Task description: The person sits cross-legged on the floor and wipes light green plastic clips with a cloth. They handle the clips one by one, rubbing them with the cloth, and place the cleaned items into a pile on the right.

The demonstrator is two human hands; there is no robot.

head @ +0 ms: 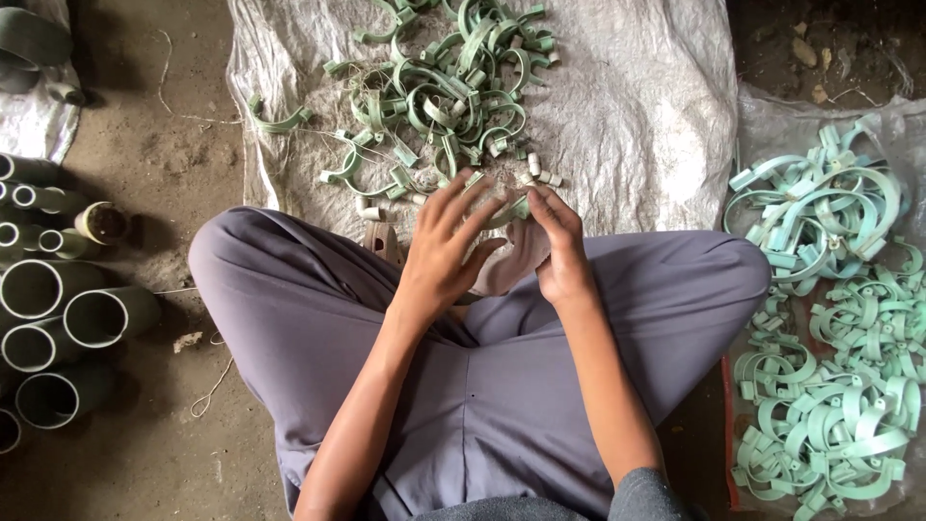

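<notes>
We sit cross-legged on a dirt floor, a white woven sack [637,116] spread before our knees. On it lies a heap of dull green pipe clamps [449,92]; a paler pile of clamps [830,328] sits on plastic at our right, grey pipes [58,318] at our left. Our left hand [444,251] spreads its fingers over one curved green clamp [506,212]. Our right hand [559,246] pinches the clamp's far end between fingertips.
</notes>
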